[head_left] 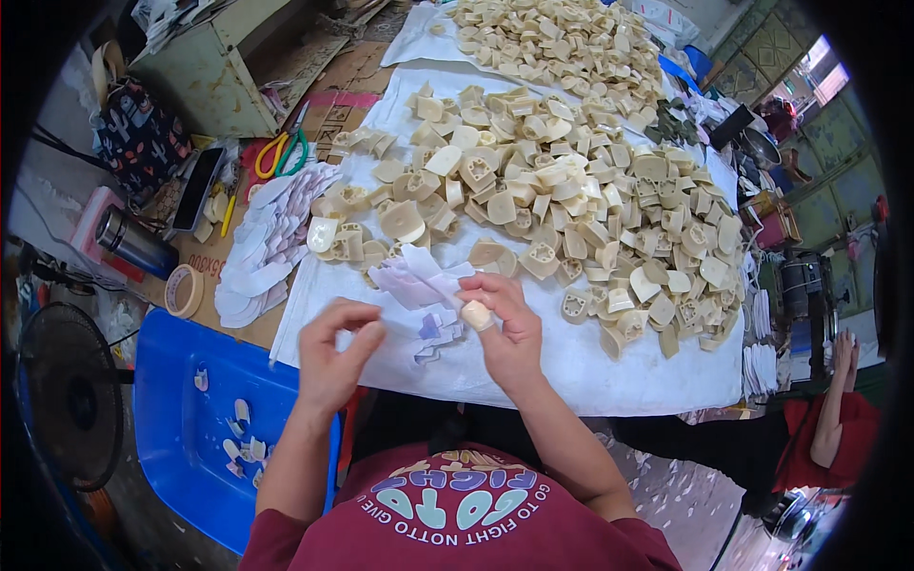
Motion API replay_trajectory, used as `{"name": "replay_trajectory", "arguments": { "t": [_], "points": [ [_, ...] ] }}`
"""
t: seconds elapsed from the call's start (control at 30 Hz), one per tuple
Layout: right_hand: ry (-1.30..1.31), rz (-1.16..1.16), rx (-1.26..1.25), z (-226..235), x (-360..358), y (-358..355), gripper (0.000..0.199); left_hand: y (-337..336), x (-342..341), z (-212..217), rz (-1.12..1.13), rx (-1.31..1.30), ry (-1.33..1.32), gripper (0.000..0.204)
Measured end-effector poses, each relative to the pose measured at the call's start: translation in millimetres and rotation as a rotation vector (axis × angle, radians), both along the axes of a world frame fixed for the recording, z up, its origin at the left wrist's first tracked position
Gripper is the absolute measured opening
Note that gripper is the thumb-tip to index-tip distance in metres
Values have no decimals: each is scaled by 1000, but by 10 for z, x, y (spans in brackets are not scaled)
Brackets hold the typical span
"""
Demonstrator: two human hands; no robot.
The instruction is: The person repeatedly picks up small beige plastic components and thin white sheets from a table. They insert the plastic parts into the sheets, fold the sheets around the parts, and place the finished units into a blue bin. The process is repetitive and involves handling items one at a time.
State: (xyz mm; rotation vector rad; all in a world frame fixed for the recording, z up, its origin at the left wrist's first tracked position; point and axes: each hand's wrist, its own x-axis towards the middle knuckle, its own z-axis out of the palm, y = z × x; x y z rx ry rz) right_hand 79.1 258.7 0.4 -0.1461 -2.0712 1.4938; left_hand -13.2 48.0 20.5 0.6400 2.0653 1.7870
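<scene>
My left hand (341, 350) hovers over the near edge of the white-covered table, its fingers curled but apart from the thumb, with nothing visible between them. My right hand (509, 328) pinches the edge of a thin white cut-out piece (446, 278) between thumb and fingers. A beige wrap (477, 316) covers the right thumb's tip. Between the hands lies a loose pile of white and lilac cut-out pieces (407, 278), partly overlapping. Just beyond spreads a big heap of small cream moulded plastic parts (562, 190).
At left, a larger stack of white cut-outs (271, 238) lies near yellow- and green-handled scissors (286, 157), a tape roll (183, 290) and a dark flask (133, 243). A blue tub (181, 457) with several small pieces stands below, beside a fan (71, 400). Another person (828, 428) is at right.
</scene>
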Motion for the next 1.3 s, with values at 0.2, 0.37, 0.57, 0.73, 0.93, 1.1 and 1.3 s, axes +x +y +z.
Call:
{"name": "replay_trajectory", "arguments": {
  "t": [0.2, 0.37, 0.57, 0.73, 0.93, 1.1, 1.3],
  "points": [
    [-52, 213, -274, 62, -40, -241, 15, 396, 69, 74, -83, 314, -435, 22],
    [-133, 348, -561, 148, -72, -192, 15, 329, 55, 128, -91, 420, -636, 21],
    [74, 32, -131, 286, -139, -169, 16, -159, -150, -66, 94, 734, -632, 19],
    [-78, 93, 684, -122, -104, -222, 30, 19, -43, -55, -182, 796, -754, 29],
    [61, -109, 675, 8, -23, 365, 42, 163, -82, -436, 51, 580, -810, 30],
    [-129, -233, 751, 178, -144, 822, 46, 111, -158, -217, 24, 673, -675, 31],
    [-270, -41, 991, 136, -491, 697, 46, 51, -467, -538, 54, 849, -958, 34]
  ]
}}
